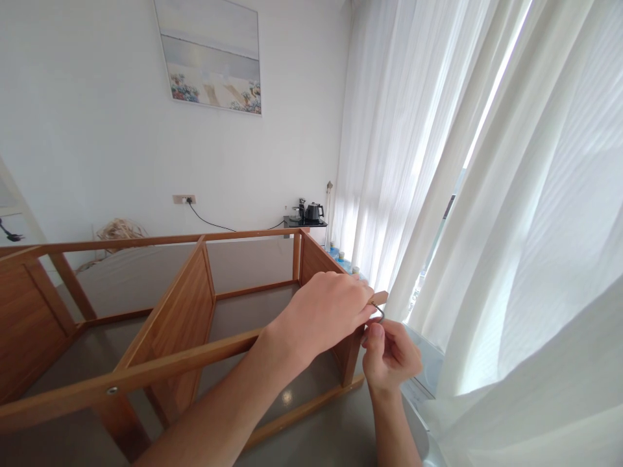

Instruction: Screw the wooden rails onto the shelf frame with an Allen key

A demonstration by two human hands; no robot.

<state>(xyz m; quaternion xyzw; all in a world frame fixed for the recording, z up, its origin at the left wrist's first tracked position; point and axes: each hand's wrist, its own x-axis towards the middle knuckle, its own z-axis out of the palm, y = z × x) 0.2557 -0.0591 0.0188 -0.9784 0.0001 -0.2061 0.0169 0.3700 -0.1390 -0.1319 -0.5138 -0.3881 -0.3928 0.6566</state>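
A wooden shelf unit (175, 366) lies on its side in front of me, its frame rails and panels showing. My left hand (331, 301) reaches over the top rail and is closed round its right end corner; the fingertips are partly hidden. Just beside it, my right hand (392, 357) pinches a bent, dark metal hex key (381, 312). The key's upper end meets the wood at the rail's end, close to my left fingers. Whether a screw sits under the tip is too small to tell.
White curtains (418, 162) hang close on the right. At the back, a black kettle (314, 212) stands on a small dark table, near several bottles (343, 259). A cord runs from the wall socket (183, 199). A framed picture (211, 55) hangs above.
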